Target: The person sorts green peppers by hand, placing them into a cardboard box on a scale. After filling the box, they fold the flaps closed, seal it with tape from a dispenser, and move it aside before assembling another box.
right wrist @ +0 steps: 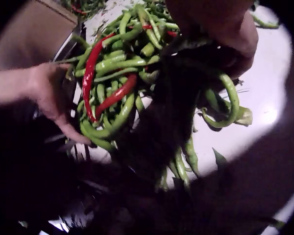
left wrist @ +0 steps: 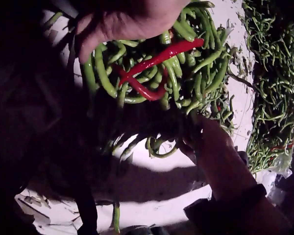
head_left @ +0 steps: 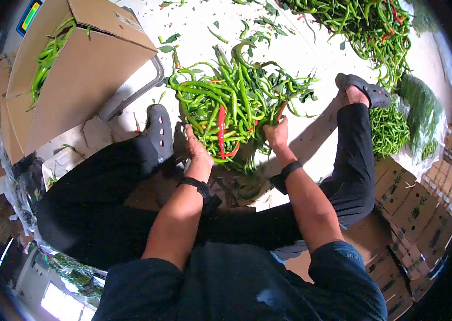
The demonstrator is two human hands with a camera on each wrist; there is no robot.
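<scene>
A heaped bundle of long green chili peppers (head_left: 236, 96) lies between my two hands, with a glossy red chili pepper (head_left: 221, 131) on its near side. My left hand (head_left: 198, 150) presses the bundle's left side, its visible digits stretched along the peppers. In the right wrist view, part of that left hand (right wrist: 51, 93) is hidden behind the peppers. At the right side, my right hand (head_left: 276, 134) grips peppers with bent fingers. Its far side is dark in the right wrist view. A second, curved red pepper (left wrist: 149, 90) crosses the first in the left wrist view.
A cardboard box (head_left: 89, 80) holding green peppers stands tilted at the left. A large pepper pile (head_left: 365, 27) spreads at the back right, near a clear plastic bag (head_left: 421, 112). Loose leaves and peppers litter the white floor sheet (head_left: 311, 53). My shod feet flank the bundle.
</scene>
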